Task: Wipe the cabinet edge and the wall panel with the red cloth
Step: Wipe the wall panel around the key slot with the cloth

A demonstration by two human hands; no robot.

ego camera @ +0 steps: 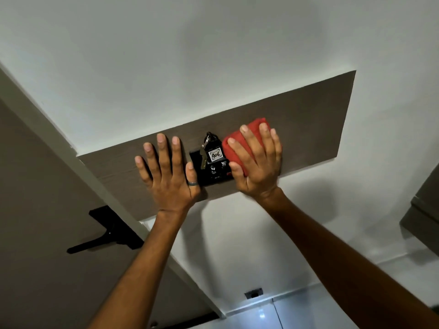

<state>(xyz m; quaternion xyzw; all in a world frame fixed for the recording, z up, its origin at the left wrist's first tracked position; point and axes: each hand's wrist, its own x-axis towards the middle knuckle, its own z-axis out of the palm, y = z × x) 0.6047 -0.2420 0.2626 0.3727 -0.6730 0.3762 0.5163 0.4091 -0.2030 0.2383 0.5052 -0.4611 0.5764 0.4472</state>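
A brown wood-grain wall panel (308, 119) runs across the white wall. My right hand (257, 162) presses a folded red cloth (251, 131) flat against the panel, just right of a black key-card holder (215, 172). My left hand (166, 172) lies flat on the panel with its fingers spread, left of the holder, holding nothing. A ring sits on its thumb. The cloth's lower half is hidden under my right palm.
A key and a tag marked 406 (215, 155) hang from the black holder. A brown door (35, 210) with a black lever handle (107, 236) is at the left. A cabinet corner (422, 210) shows at the right edge. A wall socket (253, 293) sits low.
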